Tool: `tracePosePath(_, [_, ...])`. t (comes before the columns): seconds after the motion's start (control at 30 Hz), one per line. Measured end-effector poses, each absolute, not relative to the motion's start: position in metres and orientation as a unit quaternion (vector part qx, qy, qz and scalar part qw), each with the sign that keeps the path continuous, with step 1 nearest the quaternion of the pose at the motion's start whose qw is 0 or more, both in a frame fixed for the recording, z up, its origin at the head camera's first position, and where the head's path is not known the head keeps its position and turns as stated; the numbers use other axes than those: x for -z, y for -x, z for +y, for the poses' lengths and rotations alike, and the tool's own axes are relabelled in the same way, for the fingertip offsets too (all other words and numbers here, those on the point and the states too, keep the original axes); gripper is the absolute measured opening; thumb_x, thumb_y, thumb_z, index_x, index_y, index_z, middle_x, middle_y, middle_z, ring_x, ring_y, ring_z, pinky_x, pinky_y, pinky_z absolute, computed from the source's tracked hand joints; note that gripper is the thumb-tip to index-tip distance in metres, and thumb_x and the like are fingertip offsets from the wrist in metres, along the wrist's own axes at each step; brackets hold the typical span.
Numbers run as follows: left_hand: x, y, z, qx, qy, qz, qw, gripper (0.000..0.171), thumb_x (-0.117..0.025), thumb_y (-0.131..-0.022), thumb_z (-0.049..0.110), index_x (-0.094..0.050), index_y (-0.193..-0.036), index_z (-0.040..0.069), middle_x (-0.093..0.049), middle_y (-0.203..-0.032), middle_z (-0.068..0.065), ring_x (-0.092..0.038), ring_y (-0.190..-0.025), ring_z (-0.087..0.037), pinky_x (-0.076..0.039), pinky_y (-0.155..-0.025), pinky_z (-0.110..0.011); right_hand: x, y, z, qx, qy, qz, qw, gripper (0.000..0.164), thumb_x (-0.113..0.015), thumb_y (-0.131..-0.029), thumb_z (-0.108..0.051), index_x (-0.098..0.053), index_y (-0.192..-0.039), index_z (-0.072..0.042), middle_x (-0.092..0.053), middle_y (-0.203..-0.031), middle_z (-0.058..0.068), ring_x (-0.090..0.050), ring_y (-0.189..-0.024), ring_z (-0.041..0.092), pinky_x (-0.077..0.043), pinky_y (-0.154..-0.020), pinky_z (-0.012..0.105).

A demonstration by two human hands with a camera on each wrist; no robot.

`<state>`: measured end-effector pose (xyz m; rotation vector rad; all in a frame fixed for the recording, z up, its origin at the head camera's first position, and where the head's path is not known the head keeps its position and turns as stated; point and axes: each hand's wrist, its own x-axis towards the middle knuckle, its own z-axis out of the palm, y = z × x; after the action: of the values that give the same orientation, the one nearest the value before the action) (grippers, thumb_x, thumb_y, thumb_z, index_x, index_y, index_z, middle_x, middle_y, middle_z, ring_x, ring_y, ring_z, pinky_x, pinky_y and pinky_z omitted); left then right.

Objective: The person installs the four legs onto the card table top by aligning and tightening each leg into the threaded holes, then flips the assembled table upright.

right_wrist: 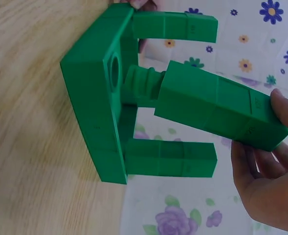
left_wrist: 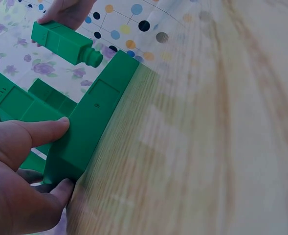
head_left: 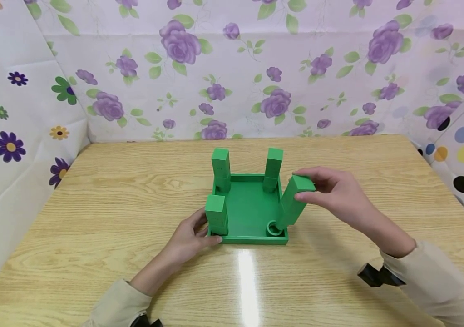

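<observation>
Pinching a green rectangular plastic post (head_left: pixel 293 200) near its top, the right grip (head_left: pixel 336 193) closes only to the post's width, thumb on one side and fingers on the other. Holding it so high leaves the lower end free, presumably because that end bears a green threaded plug (right_wrist: pixel 144 81) which a hand lower down would crowd or hide. The post leans, its top tipped to the person's right, with the plug near the green ring-shaped socket (head_left: pixel 274 229) in the near-right corner of a green square plastic tray (head_left: pixel 248 204). A gap shows between plug and tray in the left wrist view, so the thread is not engaged.

The left grip (head_left: pixel 191 236) is curled about the tray's near-left corner, with the thumb on the near rim; this likely braces the tray, which would otherwise slide or turn on the smooth wood-grain counter (head_left: pixel 142 181). It sits diagonally opposite nothing but the far-right post (head_left: pixel 273 168), yet well apart from the socket, so both hands have room.

That post, the far-left post (head_left: pixel 220 168) and the near-left post (head_left: pixel 216 213) stand upright at their corners. The tray lies floor down, perhaps so that its socket faces up towards the worker.
</observation>
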<state>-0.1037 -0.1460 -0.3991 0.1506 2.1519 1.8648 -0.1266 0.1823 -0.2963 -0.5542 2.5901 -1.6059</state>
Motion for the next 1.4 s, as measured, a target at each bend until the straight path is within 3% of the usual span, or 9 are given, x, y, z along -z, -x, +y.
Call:
tracePosePath(0.4, [0.400, 0.103, -0.147, -0.649, -0.052, 0.745, 0.143, 0.078, -0.075, -0.080, -0.005, -0.038, -0.148, 0.007, -0.040, -0.147, -0.016, -0.033, -0.138, -0.028, -0.037, -0.107, -0.030, 0.306, 0.127, 0.163, 0.495, 0.226, 0.837, 0.047, 0.042, -0.078, -0.082, -0.013, -0.066, -0.122, -0.005, -0.066, -0.115, 0.005, -0.063, -0.094, 0.018, -0.055, -0.078, 0.026])
tracePosePath(0.63, [0.400, 0.103, -0.148, -0.651, -0.055, 0.743, 0.145, 0.078, -0.074, -0.080, -0.006, -0.038, -0.148, 0.008, -0.040, -0.147, -0.015, -0.033, -0.138, -0.028, -0.037, -0.107, -0.031, 0.308, 0.126, 0.160, 0.473, 0.243, 0.845, 0.062, 0.041, -0.078, -0.083, -0.017, -0.067, -0.121, -0.006, -0.066, -0.118, 0.005, -0.062, -0.100, 0.019, -0.054, -0.088, 0.038])
tracePosePath(0.83, [0.400, 0.103, -0.148, -0.650, -0.054, 0.744, 0.147, 0.079, -0.074, -0.080, -0.006, -0.037, -0.148, 0.008, -0.039, -0.147, -0.015, -0.032, -0.138, -0.028, -0.037, -0.108, -0.032, 0.308, 0.127, 0.163, 0.472, 0.255, 0.841, 0.071, 0.041, -0.075, -0.086, -0.014, -0.065, -0.124, -0.005, -0.064, -0.121, 0.008, -0.063, -0.103, 0.021, -0.055, -0.087, 0.034])
tracePosePath(1.17, [0.400, 0.105, -0.148, -0.648, -0.058, 0.745, 0.146, 0.079, -0.074, -0.080, -0.006, -0.036, -0.148, 0.007, -0.038, -0.148, -0.015, -0.031, -0.139, -0.029, -0.035, -0.109, -0.034, 0.300, 0.132, 0.168, 0.438, 0.314, 0.836, 0.105, 0.043, -0.062, -0.087, 0.002, -0.060, -0.130, -0.002, -0.060, -0.127, 0.012, -0.063, -0.108, 0.025, -0.054, -0.091, 0.035])
tracePosePath(1.4, [0.401, 0.104, -0.148, -0.648, -0.058, 0.745, 0.148, 0.079, -0.074, -0.081, -0.005, -0.037, -0.148, 0.008, -0.037, -0.149, -0.015, -0.029, -0.140, -0.028, -0.035, -0.109, -0.033, 0.300, 0.133, 0.167, 0.426, 0.316, 0.841, 0.103, 0.043, -0.065, -0.087, 0.001, -0.061, -0.130, -0.004, -0.062, -0.124, 0.010, -0.065, -0.104, 0.020, -0.055, -0.088, 0.034])
